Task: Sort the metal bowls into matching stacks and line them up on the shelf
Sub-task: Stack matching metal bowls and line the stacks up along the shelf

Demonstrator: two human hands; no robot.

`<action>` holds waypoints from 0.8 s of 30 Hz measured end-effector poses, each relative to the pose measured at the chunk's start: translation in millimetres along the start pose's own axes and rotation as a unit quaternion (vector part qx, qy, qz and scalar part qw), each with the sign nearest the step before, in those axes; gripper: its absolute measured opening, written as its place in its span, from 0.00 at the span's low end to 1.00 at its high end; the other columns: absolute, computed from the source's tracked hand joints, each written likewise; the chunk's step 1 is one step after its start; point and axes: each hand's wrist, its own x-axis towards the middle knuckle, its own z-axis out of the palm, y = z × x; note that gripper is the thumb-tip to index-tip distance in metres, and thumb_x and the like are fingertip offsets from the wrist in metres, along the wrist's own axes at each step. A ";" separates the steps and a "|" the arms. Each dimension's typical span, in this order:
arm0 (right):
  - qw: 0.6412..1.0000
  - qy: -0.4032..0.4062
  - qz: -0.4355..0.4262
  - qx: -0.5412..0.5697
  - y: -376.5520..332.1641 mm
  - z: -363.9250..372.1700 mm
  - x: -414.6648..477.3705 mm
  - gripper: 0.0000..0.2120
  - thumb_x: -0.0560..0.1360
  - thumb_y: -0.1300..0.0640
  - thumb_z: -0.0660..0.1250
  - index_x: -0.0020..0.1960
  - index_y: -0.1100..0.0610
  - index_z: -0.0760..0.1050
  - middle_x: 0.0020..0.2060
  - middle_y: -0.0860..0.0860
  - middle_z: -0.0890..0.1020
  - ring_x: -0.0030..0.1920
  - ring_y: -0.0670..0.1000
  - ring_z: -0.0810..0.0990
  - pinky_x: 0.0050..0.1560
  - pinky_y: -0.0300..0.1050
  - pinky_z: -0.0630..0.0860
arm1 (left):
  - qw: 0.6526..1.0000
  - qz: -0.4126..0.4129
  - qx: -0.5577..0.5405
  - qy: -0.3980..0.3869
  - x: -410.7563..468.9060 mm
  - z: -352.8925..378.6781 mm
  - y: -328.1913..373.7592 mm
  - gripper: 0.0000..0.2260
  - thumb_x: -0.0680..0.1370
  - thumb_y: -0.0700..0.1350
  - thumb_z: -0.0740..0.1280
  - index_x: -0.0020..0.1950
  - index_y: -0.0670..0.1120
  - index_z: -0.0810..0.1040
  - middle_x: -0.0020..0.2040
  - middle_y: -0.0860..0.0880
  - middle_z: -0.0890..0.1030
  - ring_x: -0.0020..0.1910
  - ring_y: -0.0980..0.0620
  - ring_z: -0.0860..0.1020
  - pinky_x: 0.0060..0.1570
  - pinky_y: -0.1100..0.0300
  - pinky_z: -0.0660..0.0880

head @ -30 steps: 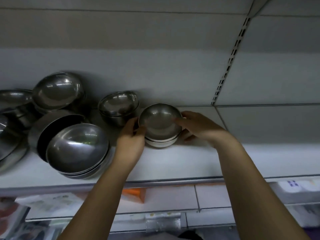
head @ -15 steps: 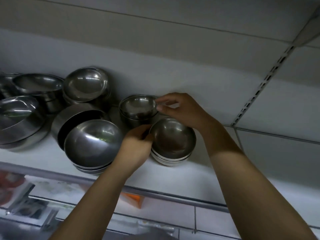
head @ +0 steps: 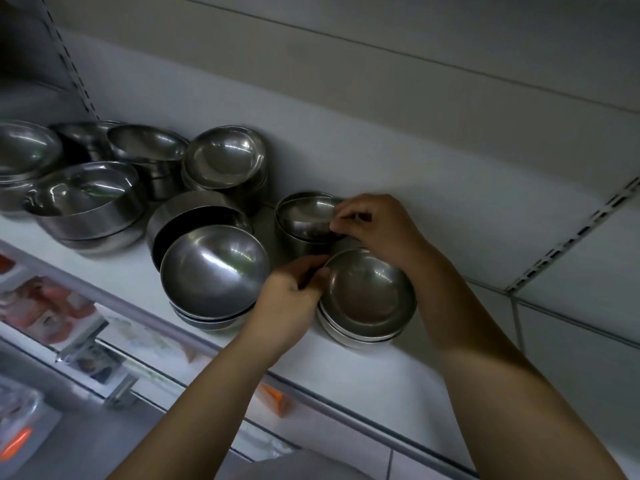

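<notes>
Small steel bowl (head: 306, 216) sits tilted on top of a short stack (head: 301, 245) at the back of the white shelf (head: 346, 368), near the centre of the frame. The right hand (head: 377, 230) pinches its right rim between thumb and fingertips. Just in front of it and to the right stands a stack of shallow bowls (head: 367, 299). The left hand (head: 287, 303) has its fingers curled onto this stack's left rim, grasping it. Left of that hand is a stack of larger bowls (head: 214, 271), with a deep bowl (head: 194, 216) lying on its side behind it. Another stack (head: 225, 157) leans at the back wall, and more bowls (head: 86, 199) crowd the upper left. Blurred packaged goods (head: 52, 306) lie on the level below, at lower left.
</notes>
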 end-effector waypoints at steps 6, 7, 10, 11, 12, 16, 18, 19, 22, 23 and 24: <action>0.994 0.080 -0.015 0.069 -7.9 -7.1 -6.3 0.07 0.72 0.60 0.77 0.49 0.53 0.85 0.50 0.51 0.86 0.54 0.51 0.84 0.60 0.47 0.78 | 0.999 -0.029 -0.020 0.009 -0.6 2.7 -0.7 0.12 0.85 0.42 0.62 0.63 0.51 0.84 0.51 0.55 0.87 0.54 0.57 0.84 0.61 0.56 0.80; 0.992 0.094 -0.021 0.079 -10.7 -10.2 -9.9 0.07 0.72 0.60 0.76 0.50 0.53 0.84 0.50 0.52 0.86 0.54 0.50 0.84 0.59 0.44 0.78 | 0.999 -0.038 -0.028 0.011 -0.8 3.2 -1.5 0.12 0.86 0.44 0.62 0.61 0.53 0.85 0.51 0.55 0.87 0.54 0.56 0.84 0.62 0.52 0.80; 0.983 0.135 -0.029 0.118 -15.8 -21.5 -26.7 0.08 0.73 0.62 0.76 0.52 0.59 0.84 0.52 0.53 0.86 0.54 0.43 0.83 0.56 0.34 0.76 | 0.997 -0.055 -0.060 0.018 -0.2 5.9 -4.3 0.15 0.86 0.51 0.60 0.50 0.61 0.86 0.49 0.56 0.88 0.52 0.54 0.85 0.62 0.47 0.80; 0.981 0.144 -0.025 0.127 -17.2 -25.2 -34.0 0.08 0.73 0.63 0.75 0.52 0.60 0.84 0.53 0.53 0.86 0.55 0.42 0.83 0.56 0.34 0.76 | 0.995 -0.063 -0.074 0.021 0.3 7.1 -5.1 0.16 0.86 0.54 0.59 0.49 0.63 0.86 0.48 0.55 0.88 0.52 0.53 0.86 0.63 0.45 0.79; 0.980 0.150 -0.022 0.129 -18.9 -28.3 -41.8 0.08 0.73 0.63 0.75 0.52 0.61 0.84 0.54 0.52 0.85 0.56 0.42 0.83 0.57 0.35 0.76 | 0.993 -0.071 -0.089 0.026 0.8 8.3 -6.2 0.16 0.85 0.56 0.59 0.48 0.63 0.86 0.48 0.54 0.88 0.53 0.51 0.86 0.63 0.44 0.79; 0.981 0.156 -0.024 0.115 -26.9 -34.1 -72.5 0.07 0.72 0.66 0.74 0.50 0.60 0.84 0.55 0.54 0.85 0.58 0.48 0.83 0.63 0.45 0.77 | 0.982 -0.102 -0.151 0.040 2.7 11.6 -6.5 0.18 0.79 0.67 0.61 0.46 0.62 0.88 0.48 0.54 0.88 0.55 0.49 0.85 0.65 0.43 0.77; 0.981 0.152 -0.016 0.120 -28.5 -36.8 -89.4 0.08 0.72 0.67 0.75 0.50 0.58 0.84 0.56 0.53 0.85 0.58 0.50 0.83 0.64 0.49 0.77 | 0.977 -0.117 -0.178 0.027 3.2 13.0 -5.1 0.20 0.76 0.70 0.61 0.48 0.61 0.88 0.50 0.54 0.88 0.56 0.50 0.85 0.66 0.43 0.76; 0.981 0.150 -0.011 0.119 -28.3 -37.8 -98.0 0.08 0.72 0.66 0.75 0.49 0.58 0.85 0.57 0.52 0.85 0.59 0.49 0.83 0.65 0.49 0.77 | 0.975 -0.116 -0.190 0.017 2.6 13.9 -4.7 0.20 0.76 0.71 0.61 0.49 0.61 0.88 0.51 0.54 0.88 0.56 0.51 0.85 0.67 0.43 0.75; 0.978 0.154 0.012 0.139 -28.4 -35.7 -122.3 0.08 0.70 0.60 0.75 0.48 0.56 0.85 0.58 0.48 0.84 0.60 0.46 0.82 0.64 0.44 0.76 | 0.967 -0.102 -0.232 -0.002 -0.9 14.3 -4.1 0.18 0.75 0.71 0.63 0.50 0.64 0.87 0.54 0.56 0.88 0.57 0.55 0.85 0.69 0.44 0.73; 0.974 0.159 0.022 0.157 -28.5 -33.1 -129.0 0.09 0.69 0.59 0.74 0.49 0.56 0.85 0.59 0.48 0.84 0.60 0.45 0.82 0.64 0.42 0.76 | 0.966 -0.095 -0.242 -0.006 -2.1 14.1 -4.1 0.18 0.74 0.71 0.64 0.51 0.65 0.87 0.55 0.56 0.87 0.58 0.56 0.84 0.70 0.44 0.73; 0.971 0.165 0.031 0.171 -27.8 -29.9 -135.0 0.10 0.68 0.60 0.75 0.49 0.56 0.85 0.60 0.47 0.83 0.61 0.44 0.81 0.64 0.41 0.76 | 0.964 -0.087 -0.250 -0.008 -3.3 14.2 -4.0 0.19 0.72 0.72 0.65 0.52 0.64 0.87 0.57 0.57 0.87 0.59 0.56 0.84 0.71 0.44 0.72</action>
